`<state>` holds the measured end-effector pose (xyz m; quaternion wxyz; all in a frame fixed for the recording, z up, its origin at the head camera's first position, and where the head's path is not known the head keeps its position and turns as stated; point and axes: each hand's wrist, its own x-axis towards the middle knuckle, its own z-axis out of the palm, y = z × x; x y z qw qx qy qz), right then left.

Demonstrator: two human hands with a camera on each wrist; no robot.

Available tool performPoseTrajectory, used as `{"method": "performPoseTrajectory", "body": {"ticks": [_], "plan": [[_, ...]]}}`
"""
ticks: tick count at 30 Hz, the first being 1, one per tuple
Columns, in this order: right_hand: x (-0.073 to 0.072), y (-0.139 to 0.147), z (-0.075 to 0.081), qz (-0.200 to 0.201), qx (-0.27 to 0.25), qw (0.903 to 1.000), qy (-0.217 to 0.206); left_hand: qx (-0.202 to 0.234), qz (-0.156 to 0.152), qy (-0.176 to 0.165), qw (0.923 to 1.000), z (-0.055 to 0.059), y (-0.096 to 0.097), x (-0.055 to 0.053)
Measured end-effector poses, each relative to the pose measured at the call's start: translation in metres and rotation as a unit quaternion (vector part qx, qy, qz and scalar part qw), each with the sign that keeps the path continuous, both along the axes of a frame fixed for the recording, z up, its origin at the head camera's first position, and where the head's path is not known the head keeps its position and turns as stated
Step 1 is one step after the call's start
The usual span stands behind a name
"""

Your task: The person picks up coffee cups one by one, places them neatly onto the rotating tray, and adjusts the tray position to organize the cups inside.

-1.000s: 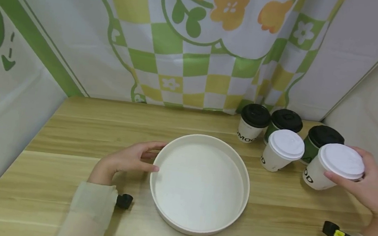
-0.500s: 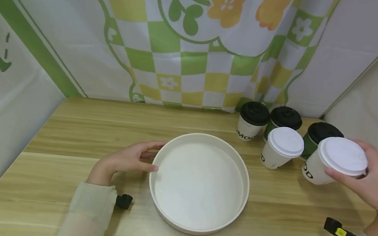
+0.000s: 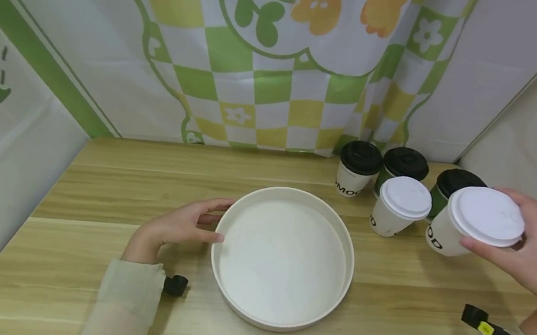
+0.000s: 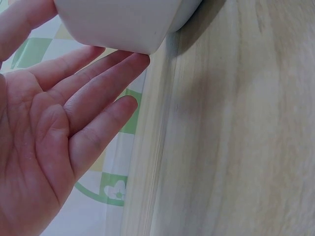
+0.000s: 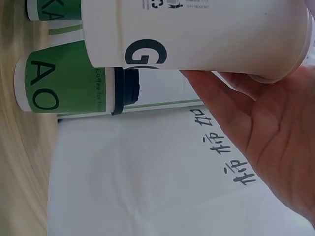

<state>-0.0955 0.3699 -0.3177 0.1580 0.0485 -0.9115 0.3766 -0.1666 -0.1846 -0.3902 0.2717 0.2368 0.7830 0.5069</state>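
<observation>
My right hand [image 3: 535, 250] grips a white paper cup [image 3: 446, 237] with a white lid near its top, thumb and fingers on opposite sides. In the right wrist view the cup's base stands off the table, higher than the bases of the green cups [image 5: 74, 81]. My left hand [image 3: 179, 229] is at the left side of a round cream tray [image 3: 275, 323], its thumb tip at the rim. Seen from the left wrist, its fairly straight fingers [image 4: 101, 88] touch the tray's outer wall from outside. The tray's floor is bare.
Another white-lidded cup [image 3: 400, 207] stands left of the held one. Behind it are a white cup with a black lid [image 3: 358, 169] and two green cups with black lids, partly hidden. The wooden table [image 3: 112, 183] meets a checkered cloth [image 3: 282, 86] at the back.
My right hand has raised the white-lidded cup a little, and it now covers more of the green cup behind. The left hand stays at the tray. The head view has shifted slightly.
</observation>
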Motion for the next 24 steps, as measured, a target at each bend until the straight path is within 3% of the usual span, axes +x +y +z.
{"method": "performPoseTrajectory", "body": {"ticks": [8,17,24], "plan": [[0.001,-0.013,0.005,0.034,-0.018,0.9992,0.002,0.005,0.000,-0.004,1.0000,-0.001,-0.001,0.000],[0.005,-0.030,0.015,0.073,0.008,0.9973,-0.001,0.012,-0.001,0.002,0.9999,-0.001,-0.001,-0.001],[-0.002,-0.054,0.016,0.142,0.014,0.9897,-0.010,0.018,-0.002,-0.008,0.9998,-0.002,-0.002,0.000]]}}
